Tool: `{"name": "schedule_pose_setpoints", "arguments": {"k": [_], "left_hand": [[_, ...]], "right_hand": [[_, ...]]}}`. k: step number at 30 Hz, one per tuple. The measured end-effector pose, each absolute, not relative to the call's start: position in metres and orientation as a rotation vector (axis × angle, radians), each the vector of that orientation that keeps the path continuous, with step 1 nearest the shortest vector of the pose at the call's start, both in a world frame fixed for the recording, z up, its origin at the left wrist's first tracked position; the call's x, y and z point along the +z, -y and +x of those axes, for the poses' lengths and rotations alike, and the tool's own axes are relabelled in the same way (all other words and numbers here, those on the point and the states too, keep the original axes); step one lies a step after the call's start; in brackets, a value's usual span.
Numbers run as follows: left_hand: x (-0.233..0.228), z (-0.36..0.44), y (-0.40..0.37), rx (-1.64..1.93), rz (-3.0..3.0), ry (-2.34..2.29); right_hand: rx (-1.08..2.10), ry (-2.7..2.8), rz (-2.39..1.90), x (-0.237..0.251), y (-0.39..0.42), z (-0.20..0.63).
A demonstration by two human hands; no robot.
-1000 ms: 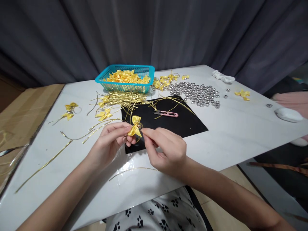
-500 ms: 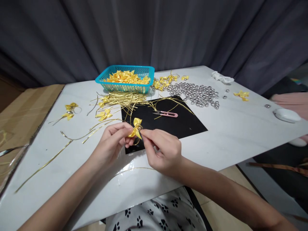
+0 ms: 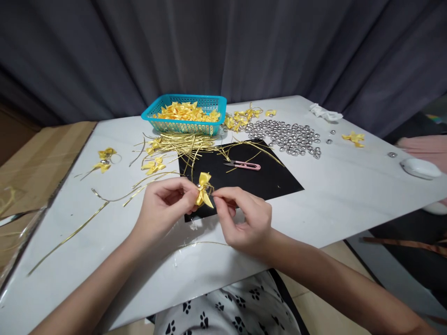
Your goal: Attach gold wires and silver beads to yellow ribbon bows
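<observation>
My left hand (image 3: 171,200) pinches a yellow ribbon bow (image 3: 204,182) between thumb and fingers, just above the near edge of a black sheet (image 3: 244,184). A small shiny silver piece shows at the bow's middle, partly covered by my fingertips. At the bow's right side, the thumb and forefinger of my right hand (image 3: 244,214) are closed on the end of a thin gold cord (image 3: 211,189) that loops from the bow. Pink-handled thread snips (image 3: 246,165) lie on the black sheet beyond my hands.
A blue basket (image 3: 148,116) of yellow bows stands at the back, with a pile of gold cords (image 3: 185,142) before it. Silver beads (image 3: 286,136) spread to its right. More bows (image 3: 153,165) lie about the white table (image 3: 335,200). A white computer mouse (image 3: 421,168) sits far right.
My right fingers have drawn back slightly from the bow, a bit of cord showing between. My left hand has turned a little, and the bow sits more upright.
</observation>
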State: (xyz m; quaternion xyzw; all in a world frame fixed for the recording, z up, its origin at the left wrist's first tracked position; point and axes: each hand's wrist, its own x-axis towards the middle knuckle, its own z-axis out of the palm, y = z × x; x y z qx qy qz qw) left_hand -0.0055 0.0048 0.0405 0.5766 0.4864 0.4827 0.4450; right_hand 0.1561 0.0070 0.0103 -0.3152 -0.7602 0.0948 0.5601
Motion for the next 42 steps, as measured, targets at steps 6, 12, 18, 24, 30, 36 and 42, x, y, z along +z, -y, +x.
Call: {"name": "schedule_pose_setpoints", "arguments": {"k": [6,12,18,24,30,36,42], "left_hand": [[0.036,-0.007,-0.007,1.18,1.378,-1.167],[0.033,-0.006,-0.008,1.098,1.289,-1.081],[0.038,0.001,-0.009,1.078,1.094,-0.985],[0.037,0.002,-0.009,1.025,0.984,-0.949],[0.036,0.001,-0.01,1.109,1.13,-1.046],[0.041,0.002,-0.009,1.248,1.653,-1.449],[0.038,0.001,-0.007,1.199,2.172,-1.403]], "right_hand": [[0.131,1.822,-0.687,0.01,-0.009,0.155],[0.07,1.833,-0.634,0.011,-0.009,0.152],[0.009,1.833,-0.64,0.014,-0.007,0.15],[-0.073,1.833,-0.719,0.016,-0.003,0.147],[-0.007,1.869,-0.693,0.013,-0.007,0.148],[0.044,1.801,-0.719,0.028,-0.021,0.161],[0.2,2.042,-0.784,0.038,-0.032,0.163]]}}
